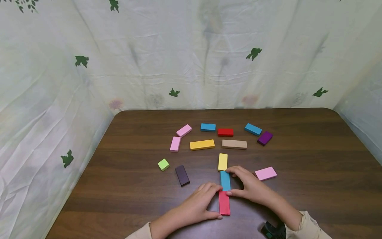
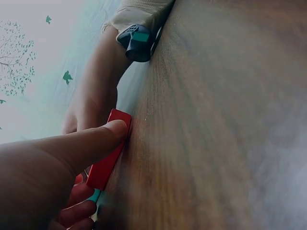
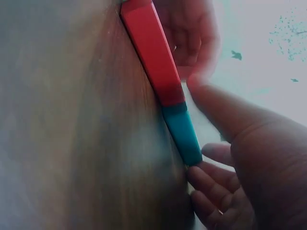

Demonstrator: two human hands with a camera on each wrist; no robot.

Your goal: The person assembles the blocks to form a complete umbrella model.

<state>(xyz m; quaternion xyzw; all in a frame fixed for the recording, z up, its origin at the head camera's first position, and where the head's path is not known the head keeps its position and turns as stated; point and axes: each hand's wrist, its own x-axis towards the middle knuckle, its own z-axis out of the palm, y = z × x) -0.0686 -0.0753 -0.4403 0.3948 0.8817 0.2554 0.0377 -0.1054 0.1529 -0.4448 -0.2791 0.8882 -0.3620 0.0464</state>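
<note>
A red block (image 1: 224, 204), a blue block (image 1: 225, 181) and a yellow block (image 1: 222, 161) lie flat end to end in an upright line on the table. My left hand (image 1: 197, 206) holds the red block lengthwise, thumb at its near end and fingers by its far left corner; the left wrist view shows the thumb on the red block (image 2: 109, 158). My right hand (image 1: 253, 187) spans the blue block's right side, fingertips at its far end and thumb by the red-blue joint. In the right wrist view, fingertips meet the blue block (image 3: 183, 136).
Beyond the line lie an orange-yellow block (image 1: 202, 145), a tan block (image 1: 234, 144) and a red block (image 1: 225, 132). A dark block (image 1: 182, 175) and a green block (image 1: 163, 164) lie left; a pink block (image 1: 265, 173) lies beside the right hand. A curtain (image 1: 191, 66) hangs behind.
</note>
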